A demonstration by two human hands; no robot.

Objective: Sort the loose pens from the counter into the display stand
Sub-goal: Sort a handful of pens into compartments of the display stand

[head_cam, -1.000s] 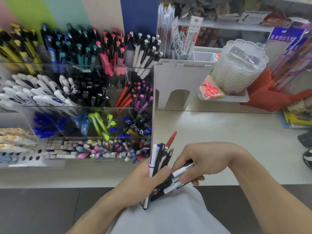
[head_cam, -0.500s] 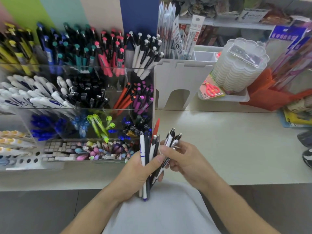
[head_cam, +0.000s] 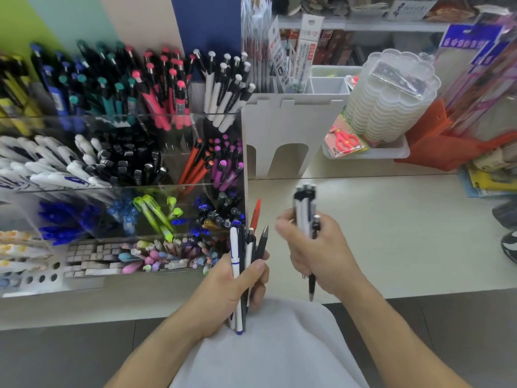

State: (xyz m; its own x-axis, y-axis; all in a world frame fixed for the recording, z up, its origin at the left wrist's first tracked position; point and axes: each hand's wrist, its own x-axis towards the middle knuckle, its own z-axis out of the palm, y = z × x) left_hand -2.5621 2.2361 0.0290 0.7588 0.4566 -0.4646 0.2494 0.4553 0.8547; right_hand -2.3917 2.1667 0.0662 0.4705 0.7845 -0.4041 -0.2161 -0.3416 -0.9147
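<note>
Two bundles of pens are held upright over the near edge of the pale tabletop (head_cam: 405, 233). The left hand (head_cam: 237, 287) grips a mixed bunch of pens (head_cam: 243, 264): a white pen with a blue band, several dark ones, a grey-tipped one, and a red one that stands taller than the rest, its tip close to the right wall of the display stand (head_cam: 179, 189). The thumb lies across the front of the bunch and the fingers curl round behind it.

The right hand (head_cam: 319, 253), a little apart from the left, is clenched round a smaller bunch of white-and-black click pens (head_cam: 306, 211). Their plunger ends point up and are somewhat blurred; one dark tip sticks out below the hand.

To the left stands the clear, tiered display stand, its compartments packed with pens sorted by colour: pink, teal and blue at the back, white-and-black ones (head_cam: 226, 91) at the back right, orange and purple in the middle row, blue and lime green lower down, pastel ones at the front.

Just right of the stand is a white organiser box (head_cam: 282, 135) with arched cut-outs. Farther right sits a stack of clear scalloped containers (head_cam: 383, 107) with a packet of red scissors (head_cam: 345, 140) beside it.
</note>
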